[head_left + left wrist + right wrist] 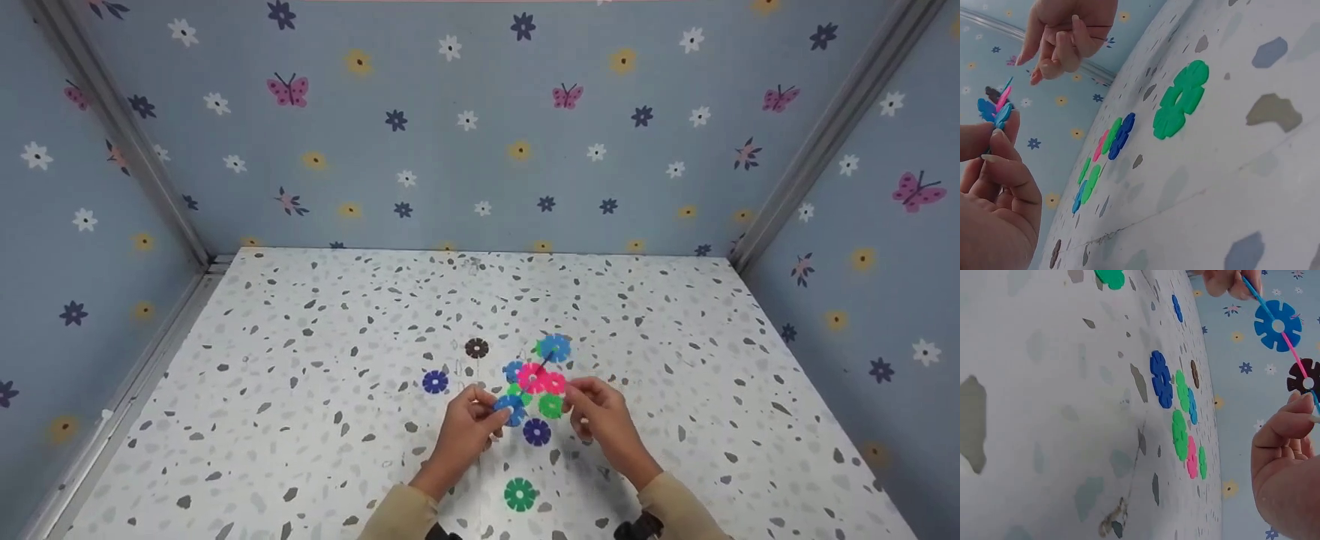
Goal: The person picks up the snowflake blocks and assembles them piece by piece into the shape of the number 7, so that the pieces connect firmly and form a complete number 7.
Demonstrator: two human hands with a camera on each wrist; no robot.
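Observation:
My left hand [466, 427] pinches the end blue notched disc [510, 411] of a small chain of flower-shaped discs. Slotted into that chain are a further blue disc [1278, 326], a pink disc [531, 377], a black disc [1302, 377] and, at the far end, another blue disc [556, 347]. The chain is raised off the table. Close to it is my right hand [606, 420], fingers loosely bent; the left wrist view shows a gap between its fingertips and the chain, and nothing visible in its grasp.
Loose discs lie on the speckled white table [300, 420]: dark blue ones [435, 382] [536, 432], a dark brown one [477, 347], a pink one [556, 383] and several green ones, including one near the front [520, 494]. Patterned blue panels [480, 90] enclose the back and sides.

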